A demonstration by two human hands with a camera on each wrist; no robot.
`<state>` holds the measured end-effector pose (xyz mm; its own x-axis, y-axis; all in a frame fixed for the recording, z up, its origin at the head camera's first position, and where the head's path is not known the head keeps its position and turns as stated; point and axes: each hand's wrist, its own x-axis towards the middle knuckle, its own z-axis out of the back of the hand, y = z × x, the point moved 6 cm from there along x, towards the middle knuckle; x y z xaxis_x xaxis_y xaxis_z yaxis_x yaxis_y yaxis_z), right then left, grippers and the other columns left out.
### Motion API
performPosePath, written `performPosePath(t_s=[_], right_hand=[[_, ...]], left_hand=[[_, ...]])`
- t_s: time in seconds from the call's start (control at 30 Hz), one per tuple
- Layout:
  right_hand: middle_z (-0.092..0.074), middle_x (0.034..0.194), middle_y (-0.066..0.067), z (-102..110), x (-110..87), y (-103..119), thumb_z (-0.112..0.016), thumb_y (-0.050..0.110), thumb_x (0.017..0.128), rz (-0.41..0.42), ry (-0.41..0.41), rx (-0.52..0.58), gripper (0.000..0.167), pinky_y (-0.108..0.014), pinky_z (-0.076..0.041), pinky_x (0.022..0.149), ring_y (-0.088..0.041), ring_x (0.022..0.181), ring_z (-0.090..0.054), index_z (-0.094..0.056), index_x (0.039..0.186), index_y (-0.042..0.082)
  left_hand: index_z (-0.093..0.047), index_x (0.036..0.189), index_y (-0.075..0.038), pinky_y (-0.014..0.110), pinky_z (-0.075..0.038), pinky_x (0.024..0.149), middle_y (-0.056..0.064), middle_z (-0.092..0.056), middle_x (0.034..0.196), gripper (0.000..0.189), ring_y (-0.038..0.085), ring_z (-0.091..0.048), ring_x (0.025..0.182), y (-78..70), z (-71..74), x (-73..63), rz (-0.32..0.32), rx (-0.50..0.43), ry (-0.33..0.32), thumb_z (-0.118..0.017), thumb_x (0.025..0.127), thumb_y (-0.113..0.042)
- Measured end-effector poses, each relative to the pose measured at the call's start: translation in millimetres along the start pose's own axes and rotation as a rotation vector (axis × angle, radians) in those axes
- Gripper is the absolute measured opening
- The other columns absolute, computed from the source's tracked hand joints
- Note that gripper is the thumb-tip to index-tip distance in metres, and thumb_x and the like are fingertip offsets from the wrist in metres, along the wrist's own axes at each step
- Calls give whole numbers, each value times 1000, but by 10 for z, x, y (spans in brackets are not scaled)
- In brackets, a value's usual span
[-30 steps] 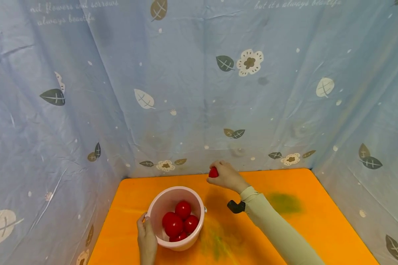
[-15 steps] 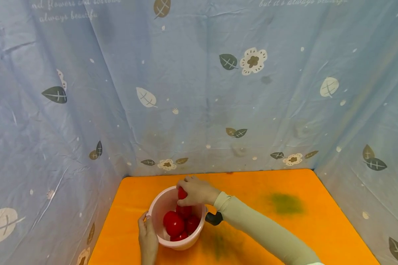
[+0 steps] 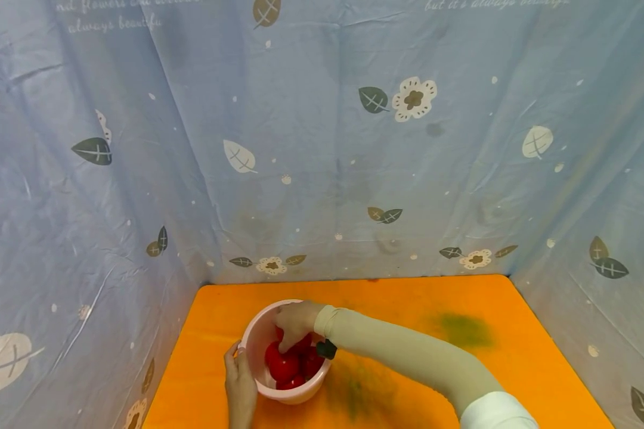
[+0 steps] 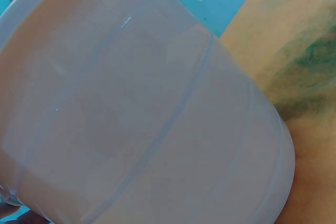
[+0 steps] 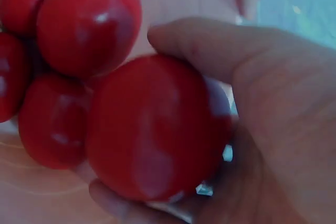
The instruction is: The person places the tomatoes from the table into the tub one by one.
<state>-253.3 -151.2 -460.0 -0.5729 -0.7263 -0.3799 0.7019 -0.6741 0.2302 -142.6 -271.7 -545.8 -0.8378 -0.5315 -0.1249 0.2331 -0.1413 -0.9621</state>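
A pink plastic bucket (image 3: 295, 394) with several glossy red tomatoes (image 3: 283, 364) in it stands at the table's left part. My left hand (image 3: 240, 381) grips its left rim, the thumb over the edge. In the left wrist view the bucket's outer wall (image 4: 157, 103) fills most of the picture. Inside the bucket, my right hand (image 3: 297, 320) holds one tomato (image 5: 155, 129) between thumb and fingers, close against the other tomatoes (image 5: 89, 22). The head view shows only a sliver of this held tomato, as the hand covers it.
The orange table (image 3: 408, 310) has greenish stains to the right of the bucket. A pale blue curtain (image 3: 311, 131) with leaf and flower prints hangs behind and on both sides. A black wrist device (image 3: 326, 349) sits under the right sleeve, over the bucket's rim.
My right hand has carried its tomato leftward from the table's back edge, over the bucket's rim and down into the bucket. The left hand keeps its grip on the rim.
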Motion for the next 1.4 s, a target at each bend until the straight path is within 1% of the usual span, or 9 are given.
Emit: performPosePath(t_s=[0.17, 0.37, 0.53, 0.73, 0.87, 1.0, 1.1, 1.23, 1.4], right_hand=[[-63, 82, 10, -99, 59, 56, -82, 37, 84, 78, 94, -20, 24, -17, -51, 75, -8, 77, -56, -68, 94, 20], [-64, 88, 11, -118, 131, 63, -81, 39, 84, 104, 102, -152, 27, -15, -50, 83, -8, 83, -56, -69, 100, 21], [-66, 102, 10, -136, 147, 31, -81, 41, 84, 73, 113, -184, 36, -19, -50, 96, -9, 93, -57, -67, 113, 24], [-57, 137, 8, -146, 102, 8, -78, 44, 86, 54, 108, -207, 51, -30, -49, 108, -12, 121, -51, -59, 132, 33], [-54, 139, 8, -148, 29, 32, -77, 44, 88, 63, 66, -291, 51, -31, -47, 111, -12, 128, -48, -57, 134, 34], [-57, 135, 9, -119, -66, 97, -77, 44, 87, 81, -20, -445, 47, -28, -43, 114, -10, 127, -50, -59, 128, 31], [-58, 133, 9, -71, -141, 123, -76, 45, 87, 87, -62, -499, 45, -27, -44, 113, -10, 126, -53, -59, 126, 29], [-59, 131, 9, 5, -232, 110, -74, 44, 89, 106, -76, -463, 41, -24, -49, 107, -8, 120, -55, -59, 124, 28], [-53, 141, 7, 90, -398, 60, -69, 44, 93, 147, -29, -356, 45, -22, -55, 94, -8, 116, -54, -58, 135, 28]], left_hand=[[-29, 153, -5, 66, -31, 116, 31, -41, 154, 61, 49, -42, 138, -13, -8, -22, 6, 4, 7, -24, 110, -48], [-30, 153, -6, 66, -31, 116, 31, -41, 153, 60, 49, -43, 138, -22, -27, -39, 2, -9, 5, -24, 110, -48], [-31, 151, -4, 65, -33, 115, 31, -43, 152, 57, 49, -45, 136, -13, -46, -59, -11, -15, 0, -26, 111, -44], [-34, 150, -4, 66, -35, 113, 33, -46, 150, 54, 50, -47, 135, -18, -39, -62, -36, -13, -17, -27, 111, -42], [-34, 151, -5, 66, -34, 114, 33, -44, 150, 55, 50, -45, 136, -8, -39, -47, -28, -13, -10, -26, 111, -42], [-31, 152, -5, 66, -33, 115, 33, -42, 152, 58, 50, -44, 137, -4, -56, -22, -23, -8, 10, -25, 111, -45], [-31, 151, -3, 66, -33, 115, 32, -43, 152, 57, 50, -44, 137, -13, -78, -16, -37, -10, 15, -27, 111, -43], [-30, 151, -3, 67, -34, 114, 33, -42, 151, 57, 51, -45, 135, -15, -67, -8, -27, 21, 23, -25, 111, -43], [-29, 152, -4, 68, -35, 112, 35, -43, 150, 59, 52, -46, 133, 3, 17, 26, -15, 76, 35, -22, 111, -45]])
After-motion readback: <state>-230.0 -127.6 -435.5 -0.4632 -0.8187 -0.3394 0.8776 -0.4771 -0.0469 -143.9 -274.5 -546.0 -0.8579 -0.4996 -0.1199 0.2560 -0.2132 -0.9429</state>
